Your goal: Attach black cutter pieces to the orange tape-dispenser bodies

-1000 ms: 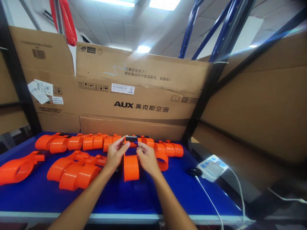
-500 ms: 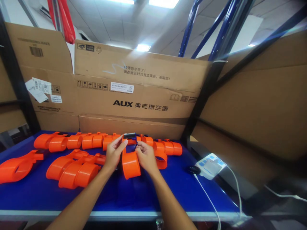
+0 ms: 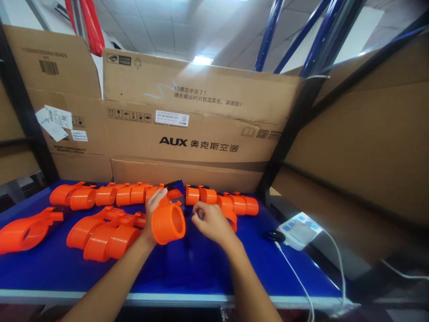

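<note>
My left hand (image 3: 152,209) grips an orange plastic ring with a flat stem (image 3: 162,226), held above the table with its round opening turned to the right. At the far end of its stem sits a dark blue and black piece (image 3: 179,187). Just right of the ring and apart from it, my right hand (image 3: 211,220) has its fingers curled in together; what they hold, if anything, is too small to make out. Behind my hands runs a row of similar orange rings (image 3: 129,194), several with black ends. More orange rings (image 3: 103,239) lie together left of my left forearm.
One orange ring (image 3: 23,235) lies at the left on the blue tabletop (image 3: 187,277). To the right are a white device (image 3: 300,230) with cables and a black oval object (image 3: 275,236). Cardboard panels (image 3: 201,170) and a dark post (image 3: 284,138) stand behind.
The held ring has turned so its opening faces right, and moved left with my left hand. My right hand has come off it, its fingers curling in. The view has shifted slightly.
</note>
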{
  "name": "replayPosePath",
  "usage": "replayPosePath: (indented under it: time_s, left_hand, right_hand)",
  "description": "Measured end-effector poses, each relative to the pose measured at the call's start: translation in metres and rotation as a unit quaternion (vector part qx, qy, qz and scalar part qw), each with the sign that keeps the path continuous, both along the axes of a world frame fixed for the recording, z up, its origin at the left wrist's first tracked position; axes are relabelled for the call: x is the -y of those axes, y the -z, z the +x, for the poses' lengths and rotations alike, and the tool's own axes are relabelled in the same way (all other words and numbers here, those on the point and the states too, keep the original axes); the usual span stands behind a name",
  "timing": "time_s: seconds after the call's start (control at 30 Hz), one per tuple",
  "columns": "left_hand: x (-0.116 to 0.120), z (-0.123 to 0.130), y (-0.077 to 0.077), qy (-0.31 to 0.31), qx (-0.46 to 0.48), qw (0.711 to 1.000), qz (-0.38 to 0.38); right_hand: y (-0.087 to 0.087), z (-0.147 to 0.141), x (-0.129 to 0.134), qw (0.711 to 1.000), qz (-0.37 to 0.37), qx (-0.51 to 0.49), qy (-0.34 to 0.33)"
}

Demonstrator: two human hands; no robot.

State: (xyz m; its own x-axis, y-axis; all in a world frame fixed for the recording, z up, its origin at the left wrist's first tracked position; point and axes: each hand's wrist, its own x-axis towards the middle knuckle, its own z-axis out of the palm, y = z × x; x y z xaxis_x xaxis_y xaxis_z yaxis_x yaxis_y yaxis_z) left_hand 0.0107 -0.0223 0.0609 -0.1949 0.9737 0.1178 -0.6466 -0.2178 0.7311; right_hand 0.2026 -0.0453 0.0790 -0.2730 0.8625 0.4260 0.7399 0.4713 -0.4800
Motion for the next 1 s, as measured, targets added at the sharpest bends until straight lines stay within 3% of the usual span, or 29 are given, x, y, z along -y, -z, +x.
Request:
replayPosePath:
  time_s: [0.2, 0.4, 0.5, 0.67, 0.83, 1.0]
  left_hand:
    - [0.016, 0.005, -0.010, 0.016, 0.001, 1.000, 0.005]
    - [0.008, 0.006, -0.004, 0.044, 0.005, 0.999, 0.000]
    - [0.005, 0.009, -0.001, 0.063, -0.006, 0.998, 0.001]
    - [0.003, 0.012, 0.003, 0.100, -0.021, 0.995, -0.005]
    - [0.000, 0.014, 0.008, 0.147, -0.046, 0.988, -0.018]
    - [-0.001, 0.017, 0.011, 0.160, -0.110, 0.981, -0.014]
  right_hand:
    - [-0.008, 0.007, 0.015, 0.993, -0.051, 0.109, 0.007]
    - [-0.011, 0.011, 0.026, 0.986, -0.082, 0.148, 0.002]
    - [-0.018, 0.008, 0.023, 0.993, -0.050, 0.103, 0.016]
    - [-0.023, -0.008, 0.004, 0.999, 0.030, 0.003, -0.023]
    - [-0.006, -0.016, -0.014, 0.994, 0.110, -0.002, -0.026]
    - [0.012, -0.012, -0.016, 0.988, 0.151, 0.026, -0.006]
